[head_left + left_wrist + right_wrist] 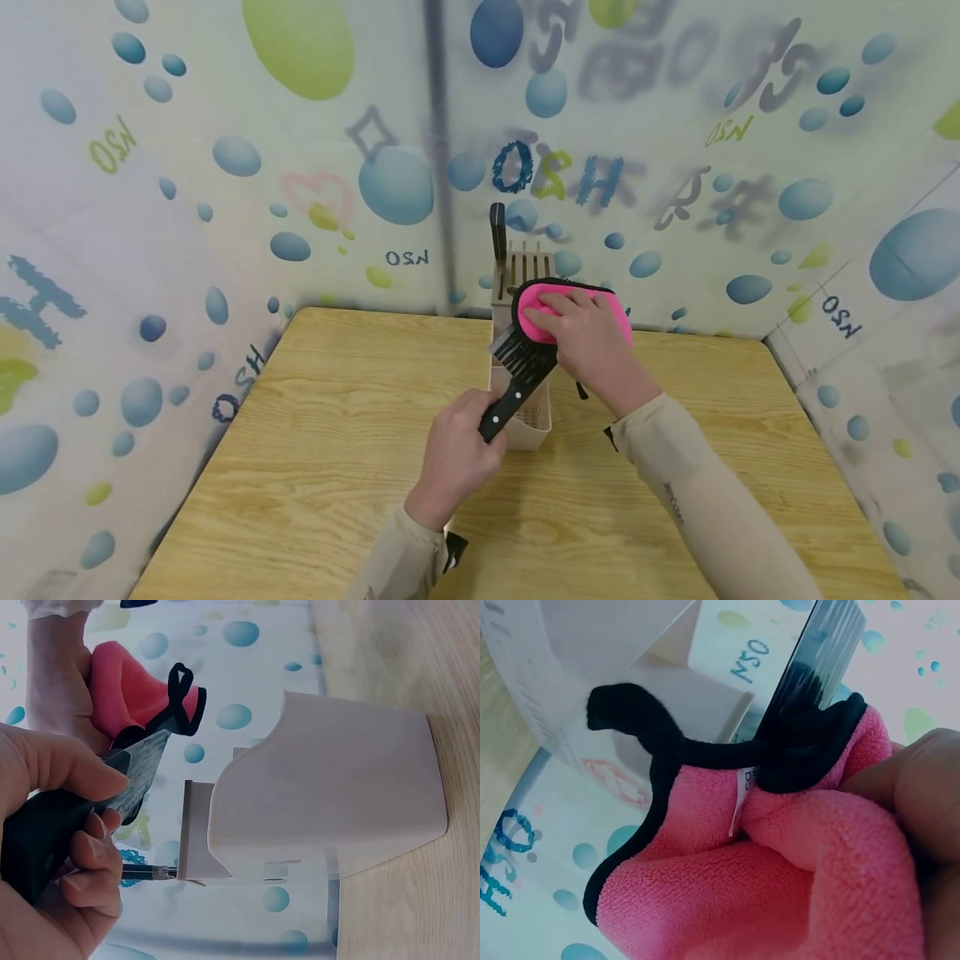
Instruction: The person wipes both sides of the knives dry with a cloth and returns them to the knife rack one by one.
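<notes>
My left hand grips a broad-bladed kitchen knife by its black riveted handle, the blade slanting up and to the right. The blade looks streaked in the right wrist view. With my right hand I hold a pink cloth with black trim and a small hanging loop. It is folded against the far part of the blade, covering the tip. Behind both hands stands a pale knife holder, with a black-handled utensil upright in its back left slot.
The wood-grain table carries the holder near its back edge. Behind and on both sides hangs a white curtain printed with bubbles and letters. The holder's front basket sits just beyond the left hand.
</notes>
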Tool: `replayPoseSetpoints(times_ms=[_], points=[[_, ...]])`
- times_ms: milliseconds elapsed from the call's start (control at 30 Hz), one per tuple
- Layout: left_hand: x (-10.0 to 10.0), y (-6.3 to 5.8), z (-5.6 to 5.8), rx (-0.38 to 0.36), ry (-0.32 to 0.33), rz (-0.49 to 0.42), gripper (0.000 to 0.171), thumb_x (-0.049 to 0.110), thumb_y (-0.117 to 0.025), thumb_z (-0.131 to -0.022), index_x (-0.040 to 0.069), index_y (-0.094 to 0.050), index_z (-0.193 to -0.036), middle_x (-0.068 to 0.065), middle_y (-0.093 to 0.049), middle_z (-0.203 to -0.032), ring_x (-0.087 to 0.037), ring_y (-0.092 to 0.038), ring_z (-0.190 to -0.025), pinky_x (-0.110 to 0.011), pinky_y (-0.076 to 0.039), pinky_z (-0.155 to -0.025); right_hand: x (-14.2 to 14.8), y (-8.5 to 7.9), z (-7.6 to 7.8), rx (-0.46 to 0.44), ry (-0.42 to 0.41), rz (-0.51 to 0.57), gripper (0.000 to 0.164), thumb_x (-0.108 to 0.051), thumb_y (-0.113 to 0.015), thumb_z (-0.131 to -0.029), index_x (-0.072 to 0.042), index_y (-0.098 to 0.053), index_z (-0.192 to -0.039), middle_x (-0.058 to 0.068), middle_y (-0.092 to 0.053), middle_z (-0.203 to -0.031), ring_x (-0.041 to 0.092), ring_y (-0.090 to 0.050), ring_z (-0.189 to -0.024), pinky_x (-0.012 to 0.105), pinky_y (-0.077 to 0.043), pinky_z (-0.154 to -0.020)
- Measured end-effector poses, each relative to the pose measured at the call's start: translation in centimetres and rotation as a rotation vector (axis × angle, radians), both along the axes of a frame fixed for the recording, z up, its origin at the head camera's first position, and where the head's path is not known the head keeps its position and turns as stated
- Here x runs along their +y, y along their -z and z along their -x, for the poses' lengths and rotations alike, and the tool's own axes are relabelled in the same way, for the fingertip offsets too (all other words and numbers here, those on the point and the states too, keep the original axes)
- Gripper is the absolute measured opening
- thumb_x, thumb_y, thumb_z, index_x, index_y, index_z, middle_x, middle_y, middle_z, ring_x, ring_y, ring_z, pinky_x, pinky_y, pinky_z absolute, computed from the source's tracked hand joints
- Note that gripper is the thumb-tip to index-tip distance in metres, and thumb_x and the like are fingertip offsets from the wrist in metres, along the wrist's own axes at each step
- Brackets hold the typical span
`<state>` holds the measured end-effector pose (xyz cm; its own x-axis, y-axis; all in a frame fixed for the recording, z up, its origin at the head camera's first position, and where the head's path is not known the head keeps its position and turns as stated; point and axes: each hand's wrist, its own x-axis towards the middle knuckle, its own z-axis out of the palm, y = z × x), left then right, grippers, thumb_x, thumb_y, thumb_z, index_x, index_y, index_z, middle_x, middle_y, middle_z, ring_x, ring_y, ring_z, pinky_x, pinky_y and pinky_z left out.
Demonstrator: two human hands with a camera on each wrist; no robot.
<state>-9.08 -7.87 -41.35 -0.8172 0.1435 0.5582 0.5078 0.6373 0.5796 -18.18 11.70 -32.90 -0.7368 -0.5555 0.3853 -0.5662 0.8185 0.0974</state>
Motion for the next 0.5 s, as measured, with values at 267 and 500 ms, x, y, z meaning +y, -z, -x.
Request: replayPoseSetpoints(times_ms=[267,500], points=[[0.1,0.1,-0.2,0.015,0.002,0.004,0.025,-0.006,-0.069,-0.068,0.004,-0.069,-0.091,-0.004,-0.066,-0.081,-0.013,-0.053,-0.064,-0.023,-0.042,-0.056,1.2,-0.5,1.2,-0.08,0.091,-0.019,0.053,0.007,-0.057,-0.089,-0.017,-0.07,-0.135,0.015,-0.065,-0.138,0.044,-0.059,-0.122,0.06,-0.051,-0.094],[0.1,0.0,-0.2,0.016,0.01,-0.003,0.026,-0.006,-0.069,-0.069,0.004,-0.07,-0.092,-0.004,-0.066,-0.081,-0.013,-0.053,-0.064,-0.023,-0.042,-0.056,2.3,-0.5,2.1,-0.092,0.143,0.001,0.055,0.007,-0.053,-0.09,-0.015,-0.068,-0.138,0.014,-0.064,-0.14,0.046,-0.059,-0.118,0.06,-0.052,-0.088]])
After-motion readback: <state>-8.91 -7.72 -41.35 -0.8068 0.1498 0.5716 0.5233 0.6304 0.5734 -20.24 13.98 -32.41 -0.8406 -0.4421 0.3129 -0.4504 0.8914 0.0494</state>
